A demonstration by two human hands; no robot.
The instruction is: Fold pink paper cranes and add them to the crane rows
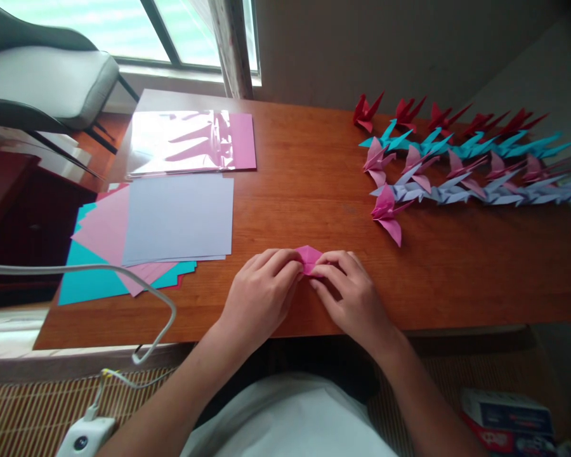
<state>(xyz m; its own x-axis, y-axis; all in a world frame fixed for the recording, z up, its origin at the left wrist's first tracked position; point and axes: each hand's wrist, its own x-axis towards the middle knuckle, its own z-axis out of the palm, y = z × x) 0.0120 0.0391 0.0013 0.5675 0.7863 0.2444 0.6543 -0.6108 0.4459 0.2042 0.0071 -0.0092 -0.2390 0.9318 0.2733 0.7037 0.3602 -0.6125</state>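
Note:
A small folded piece of pink paper (pixel 308 256) lies on the wooden table (pixel 314 190) near its front edge. My left hand (pixel 261 293) pinches its left side with curled fingers. My right hand (pixel 347 293) pinches and presses its right side. Most of the paper is hidden under my fingers; only a pointed top part shows. A finished pink paper crane (pixel 386 212) stands a short way behind and to the right of my hands.
Rows of red, teal, pink and lavender paper cranes (pixel 461 158) fill the back right. A stack of lavender, pink and teal sheets (pixel 171 219) lies left, with a clear plastic packet (pixel 190 141) behind it. A white cable (pixel 124 279) crosses the front left. A chair (pixel 42 76) stands far left.

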